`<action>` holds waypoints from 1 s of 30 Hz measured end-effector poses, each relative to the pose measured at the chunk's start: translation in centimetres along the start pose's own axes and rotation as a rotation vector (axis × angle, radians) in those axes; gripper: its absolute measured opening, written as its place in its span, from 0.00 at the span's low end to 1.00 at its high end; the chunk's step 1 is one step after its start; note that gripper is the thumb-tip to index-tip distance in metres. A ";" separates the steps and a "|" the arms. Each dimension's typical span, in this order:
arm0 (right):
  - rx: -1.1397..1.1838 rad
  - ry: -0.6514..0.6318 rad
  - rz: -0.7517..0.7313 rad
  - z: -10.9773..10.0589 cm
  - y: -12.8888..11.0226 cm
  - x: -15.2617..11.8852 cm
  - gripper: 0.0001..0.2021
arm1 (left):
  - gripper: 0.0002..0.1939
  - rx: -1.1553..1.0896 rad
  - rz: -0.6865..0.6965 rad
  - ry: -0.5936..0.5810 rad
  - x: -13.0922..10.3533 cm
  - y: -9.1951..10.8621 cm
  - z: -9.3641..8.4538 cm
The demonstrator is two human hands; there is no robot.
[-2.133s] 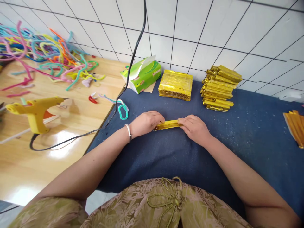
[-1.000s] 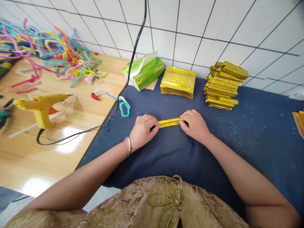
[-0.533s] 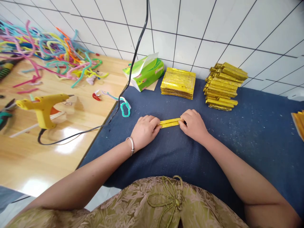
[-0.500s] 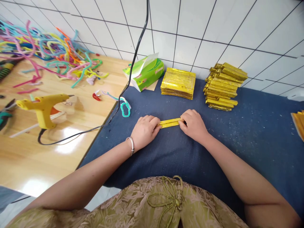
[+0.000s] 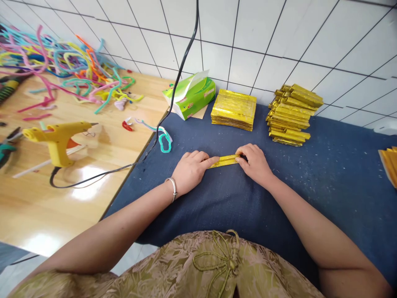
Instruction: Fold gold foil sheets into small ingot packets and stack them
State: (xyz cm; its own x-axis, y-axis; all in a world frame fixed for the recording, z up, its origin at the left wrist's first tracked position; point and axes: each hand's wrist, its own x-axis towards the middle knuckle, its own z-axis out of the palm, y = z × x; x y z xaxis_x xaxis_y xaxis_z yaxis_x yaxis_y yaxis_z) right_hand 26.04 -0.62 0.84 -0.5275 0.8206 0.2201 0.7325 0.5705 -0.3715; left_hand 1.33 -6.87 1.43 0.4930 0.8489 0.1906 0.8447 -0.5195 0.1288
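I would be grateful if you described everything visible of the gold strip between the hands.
The gold strip is narrow and shiny, apparently foil-faced paper, with a crease running lengthwise. It lies flat on or just above the dark blue cloth, slightly slanted, right end farther away. The left hand has a digit across its left part; the right hand pinches its right end. Both ends are partly hidden.

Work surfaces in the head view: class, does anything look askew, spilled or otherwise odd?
The folded gold strips are piled unevenly, ends jutting out, unlike the neater flat gold stack beside them. Fuzzy coloured stems lie tangled. Pale specks dot the blue cloth.
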 end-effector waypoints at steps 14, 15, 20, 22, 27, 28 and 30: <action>-0.166 -0.002 -0.316 -0.5 -0.1 -0.5 0.12 | 0.14 0.058 0.134 0.017 -0.3 -0.3 0.2; -0.160 -0.003 -0.327 -0.5 0.0 -0.5 0.12 | 0.14 0.067 0.146 0.009 -0.3 -0.2 0.1; -0.163 -0.051 -0.382 -1.4 -0.1 -0.4 0.11 | 0.14 0.073 0.142 -0.030 -0.4 0.4 -0.9; -0.184 -0.084 -0.405 -1.9 -0.3 -0.4 0.11 | 0.14 0.061 0.137 -0.041 -0.4 0.5 -1.2; -0.260 -0.098 -0.453 -2.1 -0.3 -0.3 0.11 | 0.14 0.085 0.162 -0.053 -0.4 0.4 -1.4; -0.275 -0.087 -0.454 -1.9 -0.3 -0.4 0.11 | 0.14 0.096 0.165 -0.049 -0.4 0.3 -1.3; -0.307 -0.063 -0.463 -1.5 -0.3 -0.5 0.12 | 0.13 0.111 0.166 -0.026 -0.5 0.4 -1.1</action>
State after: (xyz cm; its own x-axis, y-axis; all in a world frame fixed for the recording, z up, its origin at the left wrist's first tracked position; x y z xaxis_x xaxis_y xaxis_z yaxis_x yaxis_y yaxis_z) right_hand 26.72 -1.11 2.24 -0.8419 0.4834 0.2399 0.5047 0.8627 0.0327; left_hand 1.18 -7.58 2.42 0.6317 0.7552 0.1751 0.7682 -0.6401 -0.0104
